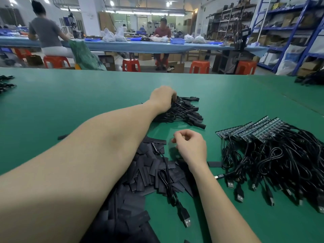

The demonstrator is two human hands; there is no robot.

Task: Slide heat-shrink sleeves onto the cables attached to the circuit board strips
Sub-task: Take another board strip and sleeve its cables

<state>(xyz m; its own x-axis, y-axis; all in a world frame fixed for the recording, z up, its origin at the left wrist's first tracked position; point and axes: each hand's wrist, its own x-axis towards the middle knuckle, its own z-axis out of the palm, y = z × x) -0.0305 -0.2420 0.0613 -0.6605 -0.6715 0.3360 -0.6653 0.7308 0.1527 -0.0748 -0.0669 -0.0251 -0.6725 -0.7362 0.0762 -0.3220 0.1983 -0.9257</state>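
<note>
Fingers of the left hand (pixel 162 99) are curled down into a pile of finished, sleeved cables (pixel 184 112), apparently gripping some, though the fingertips are hidden. Nearer, the right hand (pixel 190 146) hovers with fingers loosely curled, thumb close to the forefinger; whether they pinch anything cannot be told. Under and left of those fingers lies the heap of flat black heat-shrink sleeves (pixel 149 171), one USB cable (pixel 172 193) lying across it. Right of them, bare circuit board strips (pixel 252 129) fan out above their tangled cables (pixel 273 165) on the green table (pixel 70 102).

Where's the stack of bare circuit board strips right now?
In the head view, the circuit board strips lie fanned out on the green table, right of the right hand, atop their tangled black cables.
</note>
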